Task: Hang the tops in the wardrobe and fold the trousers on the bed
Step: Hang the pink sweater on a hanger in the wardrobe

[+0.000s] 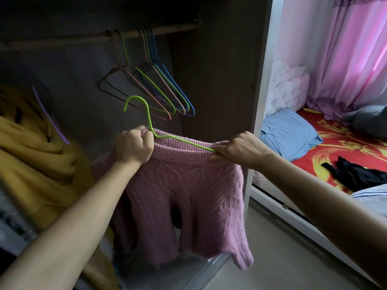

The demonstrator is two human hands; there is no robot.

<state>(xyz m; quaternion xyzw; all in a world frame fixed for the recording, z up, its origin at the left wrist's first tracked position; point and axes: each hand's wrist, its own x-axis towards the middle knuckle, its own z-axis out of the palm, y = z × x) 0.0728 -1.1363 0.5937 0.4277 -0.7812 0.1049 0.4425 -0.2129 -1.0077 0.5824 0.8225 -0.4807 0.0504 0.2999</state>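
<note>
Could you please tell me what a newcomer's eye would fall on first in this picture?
The pink knitted sweater in the centre draws the eye first, held at its collar by the left hand and right hand, with a green hanger threaded into the neck. Behind it, empty coloured hangers hang on the wardrobe rail; at right, a black garment lies on the red bed.

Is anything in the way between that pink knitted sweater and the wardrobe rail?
Only the bunch of empty coloured wire hangers, hanging from the wooden rail above the hook of the green wire hanger. The rail left of them looks bare.
</note>
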